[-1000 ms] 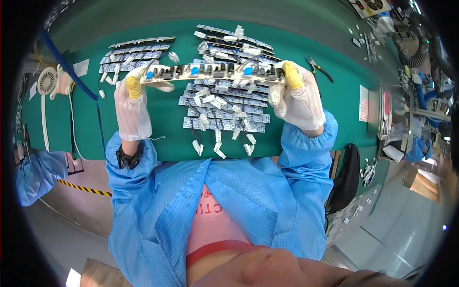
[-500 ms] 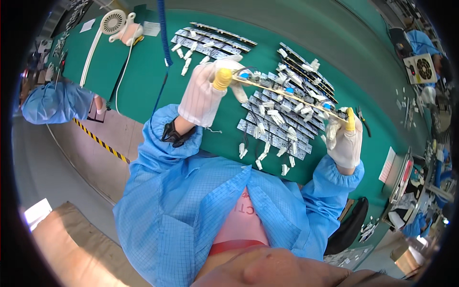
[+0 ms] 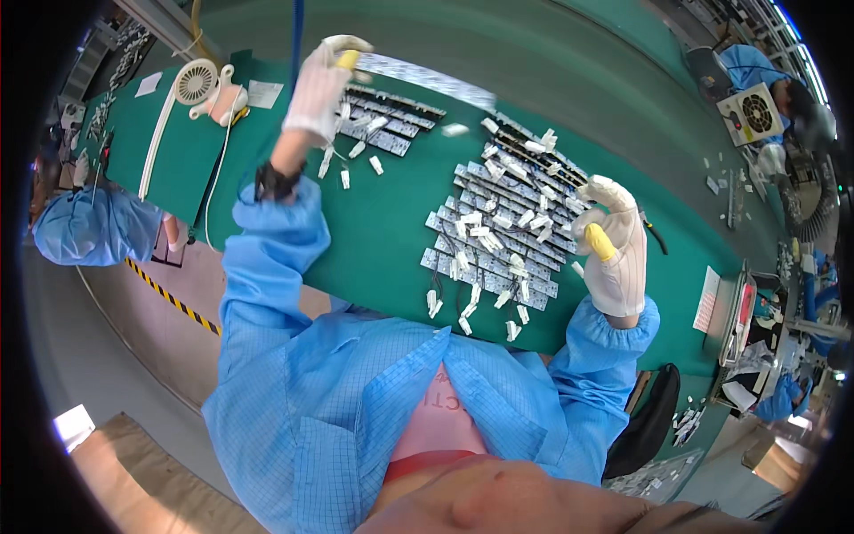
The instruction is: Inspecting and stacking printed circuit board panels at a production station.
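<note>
My left hand (image 3: 322, 89), in a white striped glove with a yellow finger cover, is reached out to the far side of the green bench. It grips one end of a long, narrow circuit board (image 3: 429, 82), blurred by motion, above a small group of like boards (image 3: 391, 141). My right hand (image 3: 620, 258), gloved the same way, hovers at the right edge of a larger pile of circuit boards (image 3: 498, 258). Its fingers are loosely curled and apart, with nothing between them. White plugs on short dark leads (image 3: 485, 233) lie across the pile.
A white fan (image 3: 196, 82) stands at the left of the bench (image 3: 356, 240). A blue coiled cord (image 3: 297, 36) hangs near my left hand. Dark-handled pliers (image 3: 656, 236) lie beyond my right hand. Co-workers in blue sleeves (image 3: 102, 221) sit at the left and the far right.
My right hand has let go of the circuit board. My left hand has carried it far and left, over the smaller group, and the board now shows its pale, silvery face.
</note>
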Tool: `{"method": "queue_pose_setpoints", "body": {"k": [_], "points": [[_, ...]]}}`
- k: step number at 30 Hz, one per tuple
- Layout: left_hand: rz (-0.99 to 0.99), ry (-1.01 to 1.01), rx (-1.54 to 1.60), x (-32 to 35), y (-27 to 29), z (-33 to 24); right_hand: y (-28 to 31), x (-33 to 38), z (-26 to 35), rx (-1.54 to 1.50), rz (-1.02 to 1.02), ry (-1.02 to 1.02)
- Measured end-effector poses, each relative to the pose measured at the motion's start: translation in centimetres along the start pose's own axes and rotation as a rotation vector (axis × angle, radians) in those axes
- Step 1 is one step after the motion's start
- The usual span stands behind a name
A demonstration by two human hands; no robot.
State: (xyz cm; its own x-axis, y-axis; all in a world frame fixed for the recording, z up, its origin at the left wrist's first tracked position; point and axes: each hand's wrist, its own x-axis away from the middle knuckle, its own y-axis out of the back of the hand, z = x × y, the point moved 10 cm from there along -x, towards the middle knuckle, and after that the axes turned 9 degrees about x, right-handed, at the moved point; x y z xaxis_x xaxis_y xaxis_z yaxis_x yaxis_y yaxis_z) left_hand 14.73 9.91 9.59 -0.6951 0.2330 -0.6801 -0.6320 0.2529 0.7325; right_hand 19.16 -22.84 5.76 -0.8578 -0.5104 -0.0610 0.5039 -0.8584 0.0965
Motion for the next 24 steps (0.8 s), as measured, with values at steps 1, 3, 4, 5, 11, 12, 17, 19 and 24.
{"method": "queue_pose_setpoints", "body": {"k": [1,3,4,5,11,12,17,19,24], "points": [[-0.023,0.542,0.656,2.8,-3.2,7.9,0.1,0.1,0.1,0.015,-0.01,-0.021],[0.235,0.895,0.497,5.7,-8.0,13.2,0.2,0.1,-0.2,0.011,-0.005,-0.039],[0.37,0.746,0.242,4.8,-8.6,12.7,0.3,0.1,-0.5,0.009,-0.005,-0.059],[0.32,0.667,-0.002,4.5,-7.9,12.4,0.3,0.0,-0.1,0.012,0.009,-0.044],[0.408,0.262,0.151,3.6,-8.4,3.0,4.8,-6.3,-0.8,0.785,-0.173,0.128],[0.405,0.248,0.159,3.9,-8.4,2.7,6.0,-7.7,-2.4,0.935,-0.201,0.127],[0.383,0.386,0.308,6.1,-7.0,3.2,4.7,-9.8,-7.2,1.387,-0.034,0.182],[0.098,0.645,0.825,6.6,-5.3,4.0,5.1,-9.7,-6.1,1.222,-0.12,0.237],[-0.079,0.55,0.614,4.1,0.9,-3.6,3.8,-3.5,3.0,0.698,-0.403,0.346]]}}
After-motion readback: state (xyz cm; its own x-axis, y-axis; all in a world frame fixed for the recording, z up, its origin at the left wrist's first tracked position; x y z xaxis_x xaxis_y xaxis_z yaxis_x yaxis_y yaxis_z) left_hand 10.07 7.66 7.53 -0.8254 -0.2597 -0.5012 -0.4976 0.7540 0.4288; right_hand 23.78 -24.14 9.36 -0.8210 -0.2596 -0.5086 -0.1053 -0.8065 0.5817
